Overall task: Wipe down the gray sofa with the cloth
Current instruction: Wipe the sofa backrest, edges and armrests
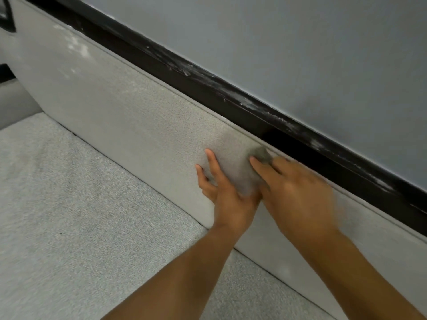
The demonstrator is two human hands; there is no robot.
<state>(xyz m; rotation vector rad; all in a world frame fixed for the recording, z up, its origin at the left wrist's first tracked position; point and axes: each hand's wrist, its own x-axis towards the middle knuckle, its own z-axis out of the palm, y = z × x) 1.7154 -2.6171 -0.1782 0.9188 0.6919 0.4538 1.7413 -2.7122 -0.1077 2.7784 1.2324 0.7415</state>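
1 cloth [262, 154] near top edge of gray sofa [138, 125], right grip [298, 192] pressing it flat-fingered, left grip [224, 192] spread flat just beside

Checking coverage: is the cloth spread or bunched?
Bunched, apparently: the cloth shows as a small dark wad under the right hand, blurred.

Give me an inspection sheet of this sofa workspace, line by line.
Surface: gray sofa backrest with pale smudges upper left; seat cushion below.
Job's things: gray cloth bunched near backrest's top edge.
Clutter: nothing seen.
Grips: left hand flat on backrest, fingers spread; right hand, blurred, presses cloth.
Cables: nothing seen.
Surroundings: dark trim with white scuffs; blue-gray wall.
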